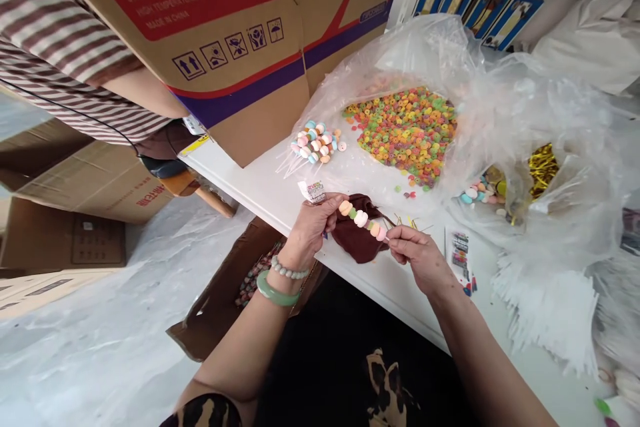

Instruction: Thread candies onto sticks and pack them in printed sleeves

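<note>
left hand (313,227) & right hand (415,250) each pinch an end of the thin stick strung w/ pastel round candies (363,219), mid-frame over the white table edge (280,203); if either grip slackens, candies prob slide off into the open brown cardboard box (225,307) below.

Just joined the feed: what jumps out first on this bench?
The heap of multicoloured candy rings on clear plastic sheeting at the back of the white table catches the eye first. In front of it, the left hand and right hand hold a skewer of pastel candies between them. A small pile of finished skewers lies left of the heap.
</note>
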`<state>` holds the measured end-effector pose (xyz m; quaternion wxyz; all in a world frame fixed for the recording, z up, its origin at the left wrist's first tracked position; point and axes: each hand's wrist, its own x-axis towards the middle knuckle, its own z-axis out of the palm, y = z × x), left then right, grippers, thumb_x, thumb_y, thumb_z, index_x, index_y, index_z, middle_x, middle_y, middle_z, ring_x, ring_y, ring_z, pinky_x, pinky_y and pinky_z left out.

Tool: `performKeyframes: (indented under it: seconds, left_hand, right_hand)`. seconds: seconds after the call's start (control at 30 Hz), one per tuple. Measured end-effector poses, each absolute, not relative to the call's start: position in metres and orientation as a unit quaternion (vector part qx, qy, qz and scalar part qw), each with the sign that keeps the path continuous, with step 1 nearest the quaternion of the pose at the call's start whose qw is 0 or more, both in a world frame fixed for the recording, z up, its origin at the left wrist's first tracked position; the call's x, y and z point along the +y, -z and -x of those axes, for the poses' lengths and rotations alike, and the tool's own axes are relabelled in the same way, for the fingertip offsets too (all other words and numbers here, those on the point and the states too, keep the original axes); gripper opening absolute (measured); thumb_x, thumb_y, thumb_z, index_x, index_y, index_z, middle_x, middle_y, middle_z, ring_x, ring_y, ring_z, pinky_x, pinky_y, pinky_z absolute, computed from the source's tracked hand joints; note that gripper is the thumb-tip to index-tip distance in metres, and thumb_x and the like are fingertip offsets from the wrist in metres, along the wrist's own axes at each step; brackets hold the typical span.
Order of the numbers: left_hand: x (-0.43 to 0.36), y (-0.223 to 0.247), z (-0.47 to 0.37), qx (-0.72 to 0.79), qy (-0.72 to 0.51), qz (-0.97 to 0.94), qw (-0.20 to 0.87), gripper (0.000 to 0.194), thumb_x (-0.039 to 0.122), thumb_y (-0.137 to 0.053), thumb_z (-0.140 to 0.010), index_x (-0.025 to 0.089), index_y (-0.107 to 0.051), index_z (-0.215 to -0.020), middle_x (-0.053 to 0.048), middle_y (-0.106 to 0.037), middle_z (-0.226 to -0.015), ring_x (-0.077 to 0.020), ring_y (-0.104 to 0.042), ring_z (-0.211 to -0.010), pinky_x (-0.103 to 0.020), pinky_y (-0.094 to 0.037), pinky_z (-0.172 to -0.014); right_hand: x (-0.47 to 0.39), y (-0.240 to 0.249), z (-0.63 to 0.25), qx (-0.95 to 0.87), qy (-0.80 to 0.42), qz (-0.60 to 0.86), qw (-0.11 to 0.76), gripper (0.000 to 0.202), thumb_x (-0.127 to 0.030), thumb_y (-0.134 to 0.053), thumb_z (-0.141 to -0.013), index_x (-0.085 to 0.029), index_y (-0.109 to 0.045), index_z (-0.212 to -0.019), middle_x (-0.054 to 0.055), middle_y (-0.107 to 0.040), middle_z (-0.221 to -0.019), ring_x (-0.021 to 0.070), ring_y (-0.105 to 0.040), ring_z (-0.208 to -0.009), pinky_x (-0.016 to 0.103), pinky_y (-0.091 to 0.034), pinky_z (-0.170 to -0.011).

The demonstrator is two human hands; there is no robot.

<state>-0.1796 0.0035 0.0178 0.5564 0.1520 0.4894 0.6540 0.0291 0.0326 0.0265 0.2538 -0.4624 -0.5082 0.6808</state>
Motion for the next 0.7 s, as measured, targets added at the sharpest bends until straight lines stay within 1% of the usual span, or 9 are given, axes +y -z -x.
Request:
performKeyframes:
  seconds: [0.13,0.23,0.43,0.53,0.63,0.7]
  left_hand:
    - [-0.005,-0.012,0.159,0.478,-0.669,-0.108,0.559,0.029,0.031,-0.082,-0.06,0.01,-0.067,-0.073,0.002,-0.053,-0.057,-0.0031,-0.036,-0.04,-0.019,-0.024,-0.035]
    - [-0.011,-0.008,0.141,0.475,-0.687,-0.087,0.543,0.028,0.029,-0.081,-0.059,0.01,-0.065,-0.072,0.002,-0.054,-0.058,-0.0033,-0.037,-0.04,-0.018,-0.026,-0.034]
    - [-0.016,0.01,0.107,0.481,-0.697,-0.048,0.529,0.027,0.03,-0.079,-0.062,0.013,-0.061,-0.072,0.006,-0.048,-0.057,-0.0024,-0.034,-0.039,-0.018,-0.028,-0.033]
    - [-0.015,0.014,0.098,0.494,-0.691,-0.051,0.525,0.028,0.03,-0.079,-0.062,0.014,-0.058,-0.07,0.007,-0.047,-0.057,-0.0023,-0.034,-0.04,-0.018,-0.028,-0.034]
    - [-0.014,0.006,0.1,0.481,-0.678,-0.071,0.551,0.033,0.034,-0.081,-0.062,0.014,-0.06,-0.079,0.006,-0.05,-0.061,-0.0021,-0.036,-0.041,-0.017,-0.027,-0.035]
    - [-0.015,-0.003,0.105,0.477,-0.656,-0.083,0.579,0.038,0.034,-0.082,-0.061,0.015,-0.061,-0.086,0.006,-0.051,-0.062,-0.002,-0.035,-0.041,-0.017,-0.025,-0.036]
  right_hand:
    - [0.017,-0.016,-0.033,-0.539,-0.668,0.455,0.238,0.012,-0.032,-0.065,-0.068,-0.02,-0.063,-0.066,-0.004,-0.048,-0.056,0.0103,-0.038,-0.053,0.026,-0.029,-0.052]
    - [0.007,-0.004,-0.037,-0.549,-0.638,0.476,0.257,0.014,-0.034,-0.063,-0.068,-0.02,-0.06,-0.065,-0.004,-0.047,-0.057,0.0109,-0.038,-0.053,0.026,-0.03,-0.052]
    - [0.0,0.012,-0.047,-0.563,-0.573,0.5,0.322,0.015,-0.036,-0.057,-0.072,-0.022,-0.058,-0.067,-0.005,-0.045,-0.056,0.0121,-0.039,-0.053,0.026,-0.031,-0.053]
    - [0.0,0.014,-0.054,-0.599,-0.534,0.514,0.303,0.013,-0.034,-0.057,-0.072,-0.022,-0.061,-0.067,-0.004,-0.048,-0.057,0.0127,-0.041,-0.055,0.027,-0.033,-0.055]
    - [-0.001,0.017,-0.066,-0.59,-0.567,0.509,0.267,0.009,-0.031,-0.06,-0.07,-0.023,-0.063,-0.067,-0.004,-0.049,-0.056,0.0128,-0.043,-0.054,0.027,-0.033,-0.055]
    - [-0.002,0.017,-0.074,-0.535,-0.62,0.488,0.302,0.009,-0.032,-0.062,-0.071,-0.023,-0.062,-0.068,-0.005,-0.048,-0.055,0.0122,-0.041,-0.052,0.026,-0.033,-0.054]
